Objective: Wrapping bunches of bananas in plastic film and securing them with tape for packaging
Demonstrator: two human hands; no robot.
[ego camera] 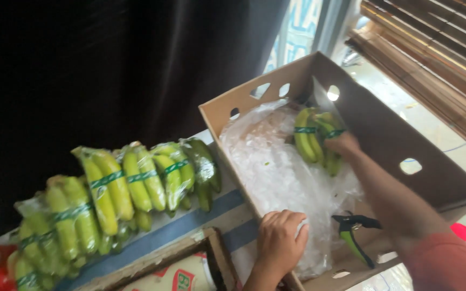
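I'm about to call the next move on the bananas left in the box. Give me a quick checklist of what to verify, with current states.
1. Right hand on the banana bunch in the cardboard box: ok, touching; full grasp cannot tell.
2. Left hand steadying the plastic liner at the near box wall: ok.
3. Green-handled tool lying in the box, apart from both hands: ok.
4. Bagged banana bunches lined up on the ledge, near the box's left wall: ok.
5. More bananas under the liner: cannot tell.
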